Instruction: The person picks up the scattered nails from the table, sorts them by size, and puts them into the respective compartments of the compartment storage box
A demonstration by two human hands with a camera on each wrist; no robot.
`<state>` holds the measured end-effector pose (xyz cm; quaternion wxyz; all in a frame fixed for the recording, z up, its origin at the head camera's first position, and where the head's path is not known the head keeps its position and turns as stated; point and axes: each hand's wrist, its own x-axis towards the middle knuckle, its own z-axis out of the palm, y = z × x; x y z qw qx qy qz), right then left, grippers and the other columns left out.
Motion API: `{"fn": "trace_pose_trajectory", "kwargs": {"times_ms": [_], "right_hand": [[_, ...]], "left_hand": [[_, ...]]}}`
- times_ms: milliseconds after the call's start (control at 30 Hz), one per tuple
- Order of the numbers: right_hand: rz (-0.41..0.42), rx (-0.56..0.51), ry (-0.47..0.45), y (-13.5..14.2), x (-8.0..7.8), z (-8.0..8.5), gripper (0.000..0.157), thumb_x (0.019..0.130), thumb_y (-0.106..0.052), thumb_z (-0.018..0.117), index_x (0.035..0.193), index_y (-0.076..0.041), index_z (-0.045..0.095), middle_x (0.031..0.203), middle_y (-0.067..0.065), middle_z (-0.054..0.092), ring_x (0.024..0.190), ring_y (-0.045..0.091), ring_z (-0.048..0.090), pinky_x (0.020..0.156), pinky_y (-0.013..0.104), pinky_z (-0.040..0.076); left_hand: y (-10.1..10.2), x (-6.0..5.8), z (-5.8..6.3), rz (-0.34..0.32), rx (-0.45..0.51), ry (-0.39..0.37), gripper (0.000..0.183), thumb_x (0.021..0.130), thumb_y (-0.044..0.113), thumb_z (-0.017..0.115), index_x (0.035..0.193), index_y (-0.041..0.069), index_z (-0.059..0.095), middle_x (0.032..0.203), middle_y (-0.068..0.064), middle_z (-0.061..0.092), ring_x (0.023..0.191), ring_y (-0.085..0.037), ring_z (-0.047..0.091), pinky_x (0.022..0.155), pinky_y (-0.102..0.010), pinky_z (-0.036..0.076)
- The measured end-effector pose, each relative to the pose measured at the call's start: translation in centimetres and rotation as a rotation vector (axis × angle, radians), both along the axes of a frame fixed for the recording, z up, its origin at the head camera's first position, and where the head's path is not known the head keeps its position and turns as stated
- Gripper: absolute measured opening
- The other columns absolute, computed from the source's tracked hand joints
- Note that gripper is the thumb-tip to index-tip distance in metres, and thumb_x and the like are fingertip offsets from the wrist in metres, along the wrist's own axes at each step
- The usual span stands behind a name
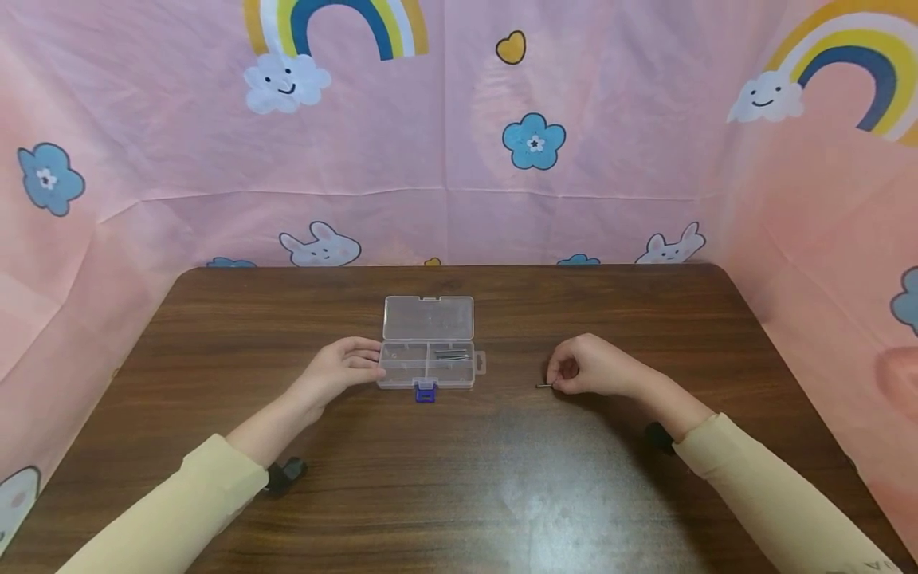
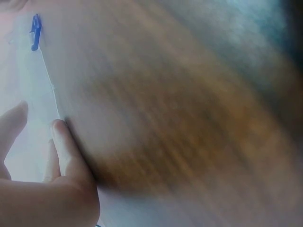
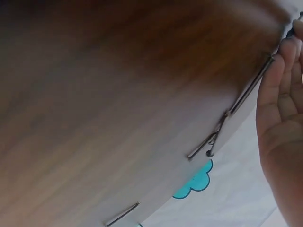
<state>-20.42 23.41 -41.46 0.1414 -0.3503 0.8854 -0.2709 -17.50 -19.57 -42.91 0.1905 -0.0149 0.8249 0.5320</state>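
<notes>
A clear plastic compartment box [image 1: 426, 373] with a blue latch [image 1: 426, 394] sits on the table, its lid [image 1: 429, 319] lifted back. Several thin metal nails [image 1: 452, 355] lie in its back right compartment. My left hand [image 1: 337, 367] rests against the box's left end, its fingers fairly straight at the rim. Off to the right of the box, my right hand [image 1: 591, 367] pinches a nail [image 1: 543, 386] between thumb and fingertips, low over the table. More loose nails [image 3: 251, 87] lie beside that hand in the right wrist view; in the head view the hand hides them.
The brown wooden table [image 1: 459, 478] meets a pink patterned cloth [image 1: 610, 191] at its back and sides. A clear hanging tab [image 1: 481, 363] sticks out from the box's right end. Another single nail [image 3: 122, 214] lies apart from the others.
</notes>
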Motion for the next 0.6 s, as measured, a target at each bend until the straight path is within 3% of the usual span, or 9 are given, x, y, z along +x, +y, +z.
{"fn": "trace_pose_trajectory", "kwargs": {"times_ms": [600], "right_hand": [[0.016,-0.073,0.081,-5.6,-2.8,1.5,0.011,0.091,-0.003,0.075,0.091,-0.013,0.08,0.091,-0.001,0.078,0.081,0.008,0.067,0.074,0.027,0.059]], "left_hand": [[0.0,0.0,0.0,-0.003,-0.007,-0.004,0.063,0.098,0.02,0.078,0.15,-0.003,0.05,0.146,-0.026,0.062,0.129,-0.034,0.065,0.116,-0.055,0.047]]}}
